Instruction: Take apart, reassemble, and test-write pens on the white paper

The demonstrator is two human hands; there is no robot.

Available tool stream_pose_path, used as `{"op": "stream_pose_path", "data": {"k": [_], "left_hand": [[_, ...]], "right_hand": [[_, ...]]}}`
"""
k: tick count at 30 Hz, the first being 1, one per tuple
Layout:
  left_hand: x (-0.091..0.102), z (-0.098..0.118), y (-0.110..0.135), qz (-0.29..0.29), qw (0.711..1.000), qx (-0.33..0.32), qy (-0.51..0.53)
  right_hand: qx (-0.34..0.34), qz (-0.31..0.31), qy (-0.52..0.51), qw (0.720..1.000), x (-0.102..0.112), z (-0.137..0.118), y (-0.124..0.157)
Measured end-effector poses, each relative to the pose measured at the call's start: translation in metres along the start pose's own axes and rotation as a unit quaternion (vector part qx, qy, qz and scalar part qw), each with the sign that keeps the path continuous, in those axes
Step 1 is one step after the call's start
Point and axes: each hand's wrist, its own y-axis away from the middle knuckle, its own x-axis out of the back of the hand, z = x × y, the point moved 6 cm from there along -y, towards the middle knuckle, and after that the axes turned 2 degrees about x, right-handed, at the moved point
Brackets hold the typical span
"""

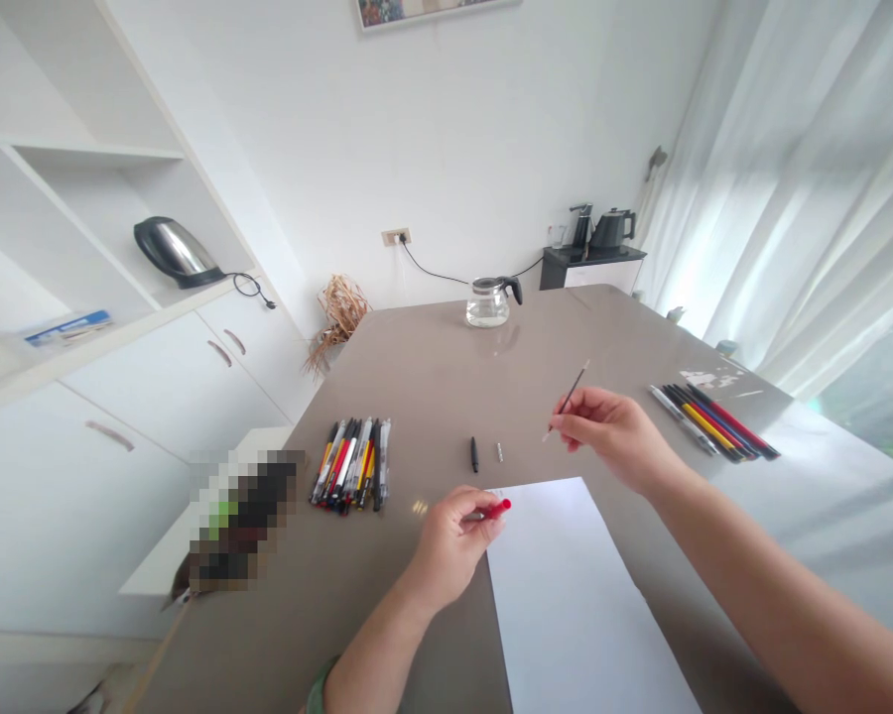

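Between the thumb and fingers of my left hand (457,540) is a red pen barrel (499,509), its end showing past the fingertips. My right hand (602,428) pinches a thin dark pen refill (574,385), which slants up to the right, above the table. A white sheet of paper (573,585) lies below both hands. Beyond the paper, a short black pen part (474,454) and a small silvery spring (499,452) lie side by side on the table. The two hands are apart from each other.
Several assorted pens (351,463) lie bunched on the left of the brown table (432,377). More pens (714,421) are lined up on the right, near white scraps (710,379). A glass pot (488,302) with a black handle stands at the far edge.
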Motion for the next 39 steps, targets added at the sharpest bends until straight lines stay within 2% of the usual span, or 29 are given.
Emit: {"op": "stream_pose_path", "data": {"k": [2,4,7,9,16,28,36,39], "left_hand": [[0.000,0.000,0.000,-0.003,1.000,0.002,0.004],[-0.001,0.002,0.001,-0.012,1.000,-0.001,0.009],[-0.003,0.010,0.002,-0.030,0.999,-0.017,0.008],[-0.004,0.013,0.003,-0.040,0.999,-0.027,0.008],[-0.006,0.016,0.007,-0.061,0.997,-0.044,0.026],[-0.007,0.017,0.007,-0.064,0.996,-0.049,0.038],[-0.004,0.011,0.004,-0.036,0.999,-0.007,-0.020],[-0.003,0.009,0.004,-0.033,0.999,-0.005,-0.021]], "right_hand": [[0.027,-0.023,-0.102,0.994,-0.006,-0.018,0.009],[0.042,-0.073,-0.147,0.986,-0.016,-0.032,0.019],[0.044,-0.152,-0.150,0.976,-0.033,-0.045,0.032],[0.040,-0.178,-0.144,0.973,-0.038,-0.049,0.037],[0.042,-0.157,-0.142,0.976,-0.034,-0.049,0.035],[0.046,-0.172,-0.139,0.974,-0.037,-0.050,0.037],[0.068,-0.195,-0.097,0.974,-0.041,-0.048,0.040],[0.072,-0.166,-0.070,0.981,-0.040,-0.045,0.037]]}}
